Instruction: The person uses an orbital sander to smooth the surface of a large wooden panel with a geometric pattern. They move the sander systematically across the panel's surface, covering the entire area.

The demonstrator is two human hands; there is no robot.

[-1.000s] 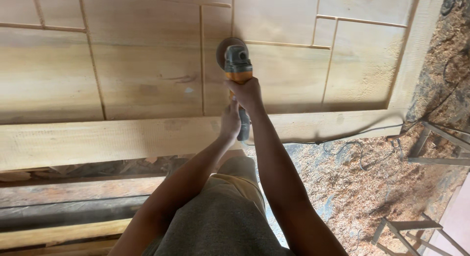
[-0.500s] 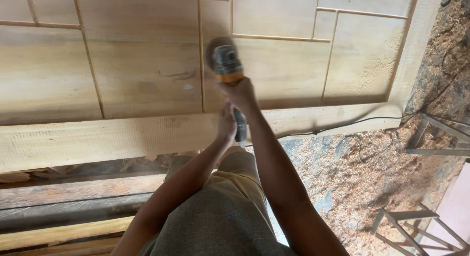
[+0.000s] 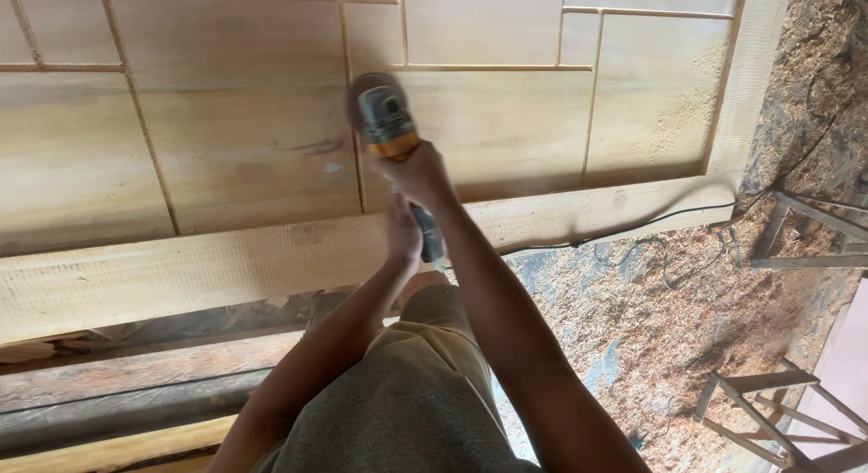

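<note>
Head view: right hand (image 3: 418, 173) clamps the grinder (image 3: 387, 120) near its head on the wooden door panel (image 3: 244, 147). Left hand (image 3: 404, 233) wraps its rear handle

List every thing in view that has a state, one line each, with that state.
Angle grinder: held in both hands, head down on the door, disc blurred.
Right hand: shut on the grinder's front.
Left hand: shut on its rear handle.
Panelled wooden door: lying flat, bare and unpainted.
Power cable: trailing slack over the door's edge onto the sawdust.
Metal frame: on the ground, untouched.
</note>
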